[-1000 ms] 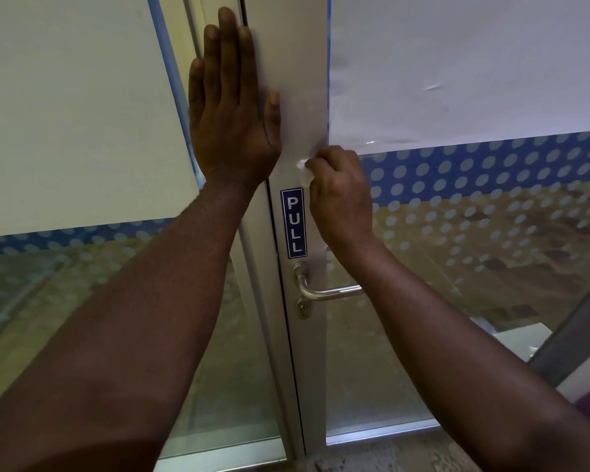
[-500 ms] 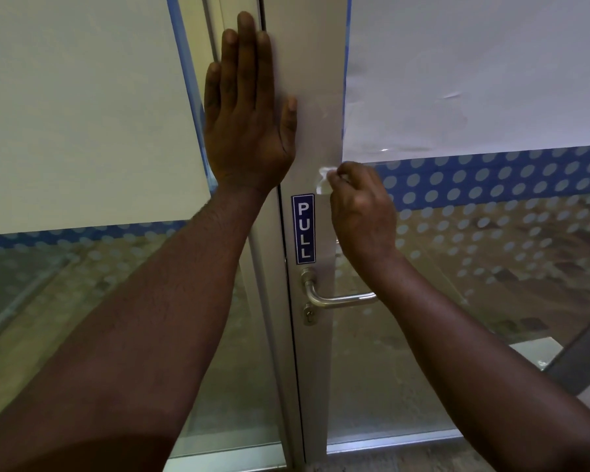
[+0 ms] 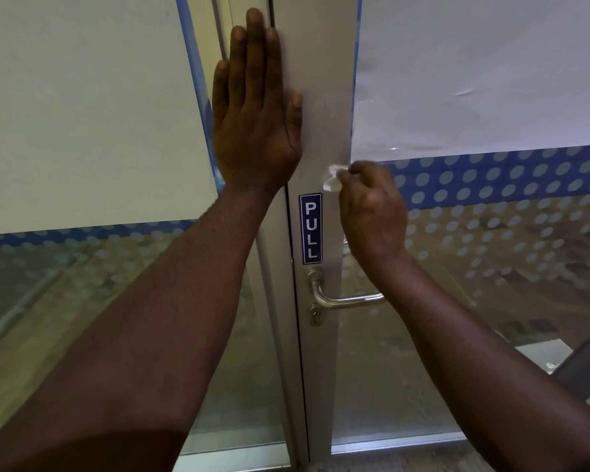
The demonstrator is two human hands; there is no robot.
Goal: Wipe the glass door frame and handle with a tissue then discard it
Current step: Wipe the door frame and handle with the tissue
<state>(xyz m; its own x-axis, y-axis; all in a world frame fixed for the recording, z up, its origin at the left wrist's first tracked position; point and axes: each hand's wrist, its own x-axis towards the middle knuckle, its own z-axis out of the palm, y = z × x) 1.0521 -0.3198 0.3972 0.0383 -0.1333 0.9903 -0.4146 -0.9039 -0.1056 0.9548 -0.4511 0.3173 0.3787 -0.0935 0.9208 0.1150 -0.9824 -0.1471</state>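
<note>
The glass door [image 3: 491, 301] fills the view, and its pale door frame [image 3: 324, 63] runs straight up between the two hands. Left hand [image 3: 252, 120] lies flat on the frame, fingers [image 3: 256, 46] spread wide and holding nothing; if that palm leans too hard, the door could swing and carry the frame away from the wipe. Right hand [image 3: 372, 212] sits just right of the frame, fingers curled tight around the tissue [image 3: 332, 180], which peeks out at the fingertips and touches the frame. It's a tiny wad, so bare knuckles could smear the metal. Below the right wrist, the handle [image 3: 348, 299] waits, apparently not wiped yet, and it looks easy to skip. Left of those fingers, the PULL sticker [image 3: 310, 228] might catch an edge and peel.
</note>
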